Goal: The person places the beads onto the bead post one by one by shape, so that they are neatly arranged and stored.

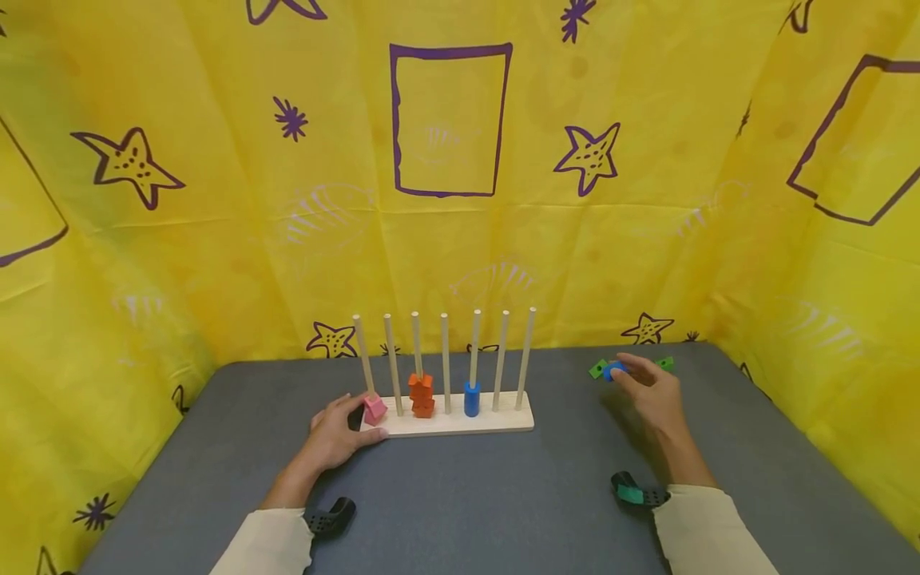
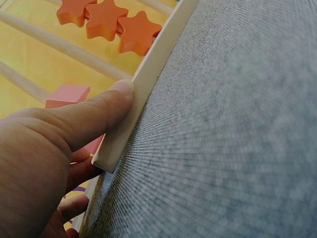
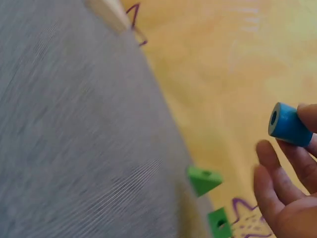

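Blue bead (image 3: 291, 126), up off the tabletop (image 1: 460, 511) and well out to the right of the peg rack (image 1: 446, 427), pinched by thumb and finger of the right hand (image 1: 650, 395), other fingers loosely spread! Left hand (image 1: 338, 431) grips the rack's left end, thumb against its front face, the whole rack between it and the bead. What counts, I'd judge: the rack's upright pegs, including the fifth peg (image 1: 474, 347) with a blue cylinder (image 1: 471, 399) at its foot, lie leftward of the bead. Its hole shows, but its axis against those pegs? Can't tell
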The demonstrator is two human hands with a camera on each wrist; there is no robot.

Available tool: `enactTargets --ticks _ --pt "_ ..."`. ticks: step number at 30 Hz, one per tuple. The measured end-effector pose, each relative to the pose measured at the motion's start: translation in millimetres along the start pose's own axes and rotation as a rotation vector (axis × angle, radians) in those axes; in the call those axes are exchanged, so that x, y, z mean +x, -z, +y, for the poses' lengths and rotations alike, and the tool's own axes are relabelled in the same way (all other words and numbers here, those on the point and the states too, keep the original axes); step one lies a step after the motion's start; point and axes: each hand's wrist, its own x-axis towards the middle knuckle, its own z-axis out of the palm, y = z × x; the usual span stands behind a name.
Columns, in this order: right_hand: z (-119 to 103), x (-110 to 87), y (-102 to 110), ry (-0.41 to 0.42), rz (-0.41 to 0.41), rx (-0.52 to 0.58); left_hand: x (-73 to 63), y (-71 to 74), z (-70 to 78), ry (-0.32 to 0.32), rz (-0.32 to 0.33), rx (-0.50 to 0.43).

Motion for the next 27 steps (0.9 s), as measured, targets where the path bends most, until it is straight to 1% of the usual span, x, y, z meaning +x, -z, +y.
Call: enactTargets --ticks 3,5,7,12,16,19,23,27 --pt "-15 -1.1 1 0.016 -0.024 0.168 0.3 -1.8 0.1 -0.004 -0.001 0.006" --pt "-25 -1.6 1 0.038 -0.048 0.228 0.6 -2.5 0.4 -0.012 0.002 0.007" --pt "-37 -1.4 0 0.069 -0.061 0.221 0.7 -2.1 0.9 -0.02 0.003 0.003" --pt "-68 0.6 -6 0.135 -0.073 0.149 0.3 1.3 2.8 -0.025 0.002 -0.006" --pt "-92 2.7 -14 0.198 -0.117 0.109 -0.4 2.1 3.8 -0.024 0.001 -0.005" --pt "-109 4.2 -23 0.259 -0.152 0.09 -0.9 1.2 2.0 -0.031 0.003 0.005" --pt "-127 4.8 -37 0.324 -0.172 0.079 -1.2 0.4 0.2 -0.037 0.004 0.018" --pt "-143 3.1 -50 0.35 -0.19 0.061 -1.0 0.0 0.2 -0.035 0.0 0.014"
